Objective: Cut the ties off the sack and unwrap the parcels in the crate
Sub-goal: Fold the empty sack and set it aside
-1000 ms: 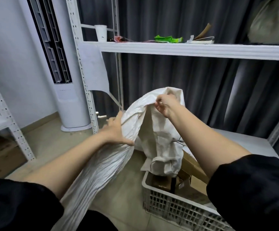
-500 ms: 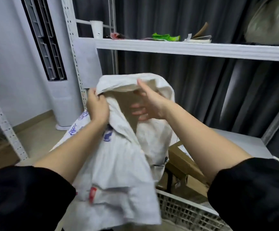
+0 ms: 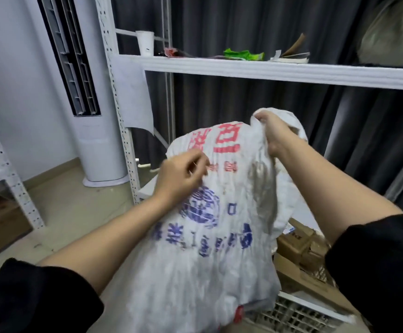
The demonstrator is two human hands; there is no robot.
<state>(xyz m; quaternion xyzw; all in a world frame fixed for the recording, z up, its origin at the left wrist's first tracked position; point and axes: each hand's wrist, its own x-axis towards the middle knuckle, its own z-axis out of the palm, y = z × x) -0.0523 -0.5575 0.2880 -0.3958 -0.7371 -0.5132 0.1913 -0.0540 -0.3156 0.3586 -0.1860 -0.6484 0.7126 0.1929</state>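
A white woven sack (image 3: 219,255) with red and blue print hangs limp in front of me, its printed side facing me. My right hand (image 3: 273,131) grips a bunched top edge of the sack at the upper right. My left hand (image 3: 182,176) lies against the sack's upper left with fingers curled; whether it pinches the fabric is blurred. Below right, the white plastic crate (image 3: 299,313) holds brown cardboard parcels (image 3: 299,241), partly hidden by the sack.
A white metal shelf rack (image 3: 267,70) stands right behind the sack, with a cup (image 3: 145,43), green wrapper and papers on its board. Dark curtains hang behind. A tall white air conditioner (image 3: 94,131) stands at the left, another rack leg (image 3: 10,179) further left.
The sack has been turned so its printed face shows. My right hand moved up and right gripping the edge. My left hand dropped from the top edge to the sack's upper left side.
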